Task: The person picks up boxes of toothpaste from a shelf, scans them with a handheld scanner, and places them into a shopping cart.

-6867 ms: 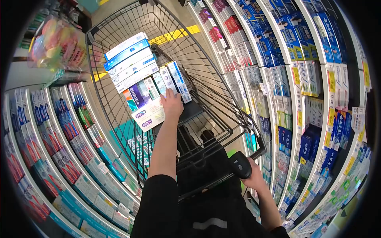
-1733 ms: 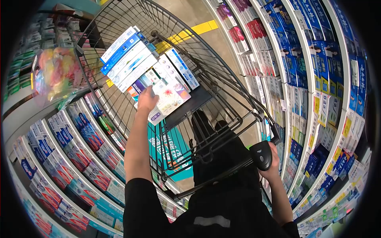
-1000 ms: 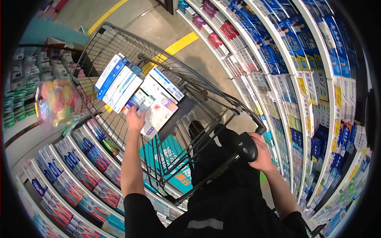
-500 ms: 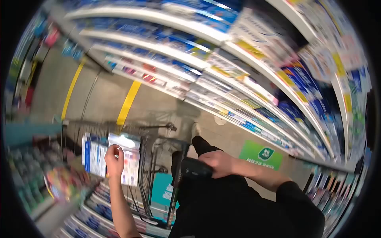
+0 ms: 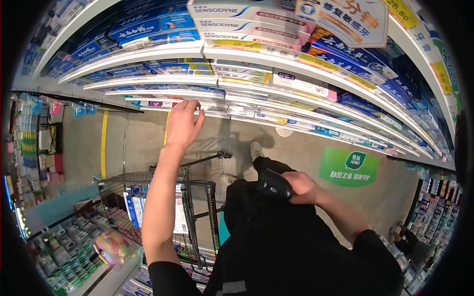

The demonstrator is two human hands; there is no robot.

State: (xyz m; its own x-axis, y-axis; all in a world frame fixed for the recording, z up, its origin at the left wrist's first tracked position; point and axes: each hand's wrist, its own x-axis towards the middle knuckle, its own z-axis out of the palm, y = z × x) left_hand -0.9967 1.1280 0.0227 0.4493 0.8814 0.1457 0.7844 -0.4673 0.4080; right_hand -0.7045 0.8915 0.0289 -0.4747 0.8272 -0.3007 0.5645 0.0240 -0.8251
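Observation:
My left hand [image 5: 183,124] reaches forward over the cart toward the shelves, thumb apart from the loosely bent fingers, holding nothing. Its fingertips overlap the edge of a lower shelf in this view. Close to my body, my right hand [image 5: 302,187] grips a black handheld barcode scanner [image 5: 274,185]. Below my left forearm stands a wire shopping cart [image 5: 211,190]. Flat blue-and-white boxes [image 5: 134,207] lie in it, partly hidden by the arm.
White shelves [image 5: 256,55] curve across the front, stacked with Sensodyne boxes [image 5: 247,23] and blue toothpaste boxes [image 5: 153,29]. A green sticker [image 5: 349,166] marks the floor at right. Other racks [image 5: 437,202] stand at the right, and a goods-filled display [image 5: 69,251] at lower left.
My left hand has left the boxes in the cart and moved up and forward toward the shelves. My right hand keeps the scanner. The view has turned, bringing the shelves more squarely ahead.

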